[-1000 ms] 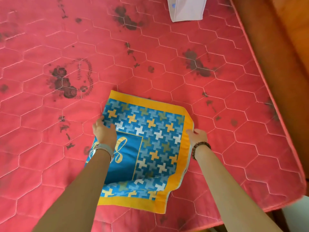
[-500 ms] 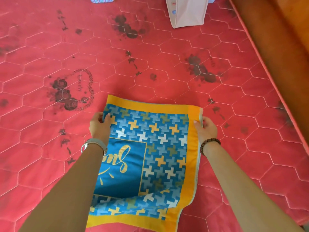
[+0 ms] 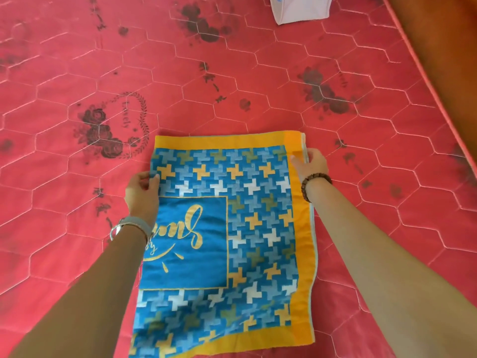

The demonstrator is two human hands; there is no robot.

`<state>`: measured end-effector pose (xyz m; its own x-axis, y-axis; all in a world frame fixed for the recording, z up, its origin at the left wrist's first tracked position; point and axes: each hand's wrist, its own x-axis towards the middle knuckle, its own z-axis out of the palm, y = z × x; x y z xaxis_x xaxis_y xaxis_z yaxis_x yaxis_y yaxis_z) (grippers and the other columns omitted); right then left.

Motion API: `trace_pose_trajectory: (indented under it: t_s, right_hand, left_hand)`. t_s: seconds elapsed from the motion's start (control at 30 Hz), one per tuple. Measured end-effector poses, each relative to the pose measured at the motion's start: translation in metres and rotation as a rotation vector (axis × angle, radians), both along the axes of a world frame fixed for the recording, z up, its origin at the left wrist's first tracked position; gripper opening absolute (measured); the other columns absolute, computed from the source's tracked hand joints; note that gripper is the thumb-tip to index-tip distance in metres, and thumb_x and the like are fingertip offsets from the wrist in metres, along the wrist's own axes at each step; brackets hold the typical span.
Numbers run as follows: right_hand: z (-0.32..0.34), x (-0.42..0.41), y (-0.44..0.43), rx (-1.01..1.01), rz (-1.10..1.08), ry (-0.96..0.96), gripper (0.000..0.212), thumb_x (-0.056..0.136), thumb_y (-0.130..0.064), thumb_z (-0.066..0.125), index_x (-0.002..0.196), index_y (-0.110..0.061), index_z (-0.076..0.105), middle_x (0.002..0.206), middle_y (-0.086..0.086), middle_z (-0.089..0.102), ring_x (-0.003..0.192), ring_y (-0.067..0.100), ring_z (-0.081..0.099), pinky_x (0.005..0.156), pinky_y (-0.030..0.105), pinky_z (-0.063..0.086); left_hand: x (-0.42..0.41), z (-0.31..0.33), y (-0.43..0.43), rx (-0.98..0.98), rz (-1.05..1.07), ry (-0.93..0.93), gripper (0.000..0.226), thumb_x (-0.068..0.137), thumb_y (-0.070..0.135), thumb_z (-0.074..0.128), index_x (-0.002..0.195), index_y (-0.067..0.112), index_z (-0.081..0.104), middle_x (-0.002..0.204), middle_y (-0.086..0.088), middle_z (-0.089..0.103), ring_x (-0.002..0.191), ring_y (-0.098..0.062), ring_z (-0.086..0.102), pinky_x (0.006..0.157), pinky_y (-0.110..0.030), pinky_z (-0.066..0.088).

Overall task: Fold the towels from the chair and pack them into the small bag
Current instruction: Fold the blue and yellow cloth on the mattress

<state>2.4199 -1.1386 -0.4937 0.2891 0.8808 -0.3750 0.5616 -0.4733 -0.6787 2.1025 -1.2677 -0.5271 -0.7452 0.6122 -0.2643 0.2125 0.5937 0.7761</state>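
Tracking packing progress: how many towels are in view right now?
1. The blue-and-yellow towel lies on the red mattress, its left edge pinched by the left hand, its right edge by the right hand. The white bag at the top may hide others.

A: Towel (image 3: 258, 215), appearance?
B: Blue ground with a pinwheel pattern in yellow, white and green. Broad orange-yellow border. One plain blue panel with yellow script.
A: State and pose?
B: Folded, several layers. Lies flat on the red quilted mattress (image 3: 232, 86). Layer edges stack along the right side and show a pale underside. Near-left corner is uneven; the border runs diagonally there. Left hand (image 3: 141, 192) pinches the left edge, right hand (image 3: 311, 164) grips the right edge.
A: Bag (image 3: 302, 9)?
B: Whitish, cut off by the frame top. On the mattress, well apart from the towel.
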Motion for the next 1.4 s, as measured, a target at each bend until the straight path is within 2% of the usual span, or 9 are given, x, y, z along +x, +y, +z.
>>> trace_pose_trajectory:
  t_s: [0.23,0.43,0.6,0.77,0.93,1.0,1.13,1.27,1.4]
  right_hand:
    - [0.012,0.021,-0.083,-0.245,-0.024,0.002,0.052,0.092,-0.034,0.063,0.133,-0.004,0.05,0.126,0.01,0.055,0.118,0.029,0.052,0.089,0.036,0.042]
    - [0.038,0.042,-0.166,-0.362,-0.018,0.036,0.038,0.091,-0.034,0.066,0.112,-0.004,0.063,0.1,0.007,0.059,0.09,0.022,0.051,0.078,0.03,0.039]
    - [0.049,0.048,-0.209,-0.467,-0.005,0.194,0.051,0.087,-0.039,0.069,0.123,-0.004,0.058,0.101,0.001,0.059,0.103,0.021,0.052,0.093,0.038,0.043]
    - [0.036,0.067,-0.231,-0.425,0.062,0.099,0.019,0.083,-0.029,0.076,0.078,-0.016,0.063,0.074,-0.003,0.064,0.081,0.022,0.061,0.058,0.025,0.043]
    - [0.038,0.091,-0.244,-0.314,0.02,-0.069,0.029,0.083,-0.04,0.073,0.076,-0.015,0.06,0.065,-0.004,0.055,0.063,0.018,0.053,0.05,0.024,0.036]
    - [0.038,0.102,-0.253,-0.373,0.06,-0.033,0.037,0.084,-0.043,0.071,0.07,-0.015,0.052,0.063,0.0,0.048,0.06,0.017,0.045,0.052,0.028,0.036]
    - [0.033,0.127,-0.271,-0.495,0.156,-0.017,0.041,0.085,-0.042,0.071,0.106,-0.006,0.066,0.109,0.013,0.067,0.107,0.031,0.06,0.092,0.042,0.047]
    - [0.026,0.138,-0.282,-0.484,0.141,-0.087,0.035,0.086,-0.032,0.072,0.112,-0.01,0.062,0.116,0.01,0.064,0.104,0.023,0.055,0.089,0.035,0.043]
    - [0.026,0.127,-0.29,-0.221,0.145,-0.344,0.045,0.085,-0.027,0.072,0.124,-0.014,0.054,0.113,0.006,0.065,0.112,0.029,0.057,0.092,0.042,0.049]
  left_hand:
    - [0.012,-0.003,-0.079,-0.092,-0.025,-0.075,0.014,0.093,0.02,0.068,0.097,0.009,0.061,0.078,-0.006,0.055,0.073,-0.02,0.047,0.067,-0.032,0.039]
    - [0.033,0.008,-0.151,-0.166,-0.021,-0.064,0.016,0.093,0.02,0.068,0.087,0.006,0.061,0.067,-0.003,0.052,0.064,-0.019,0.042,0.058,-0.034,0.031]
    - [0.047,0.014,-0.193,-0.22,-0.034,-0.02,0.023,0.093,0.02,0.067,0.078,0.007,0.056,0.061,-0.008,0.049,0.063,-0.023,0.041,0.053,-0.036,0.03]
    - [0.065,0.021,-0.218,-0.231,0.015,-0.062,0.028,0.094,0.022,0.065,0.083,-0.002,0.058,0.061,-0.012,0.048,0.063,-0.024,0.039,0.06,-0.036,0.031]
    - [0.101,0.023,-0.238,-0.221,0.041,-0.152,0.031,0.095,0.024,0.065,0.081,-0.001,0.053,0.06,-0.008,0.047,0.06,-0.022,0.044,0.049,-0.032,0.045]
    - [0.112,0.024,-0.249,-0.231,0.072,-0.167,0.028,0.095,0.023,0.063,0.082,0.001,0.052,0.064,-0.007,0.047,0.059,-0.02,0.049,0.043,-0.017,0.04]
    - [0.122,0.027,-0.272,-0.234,0.065,-0.143,0.019,0.095,0.023,0.064,0.089,0.005,0.061,0.071,-0.008,0.059,0.06,-0.017,0.055,0.047,-0.02,0.038]
    - [0.121,0.027,-0.283,-0.286,0.025,-0.04,0.024,0.095,0.025,0.064,0.091,0.003,0.056,0.066,-0.005,0.05,0.068,-0.028,0.051,0.052,-0.033,0.032]
    - [0.132,0.027,-0.273,-0.261,-0.032,0.244,0.041,0.089,0.007,0.066,0.124,-0.005,0.05,0.118,-0.027,0.055,0.113,-0.046,0.051,0.09,-0.051,0.042]
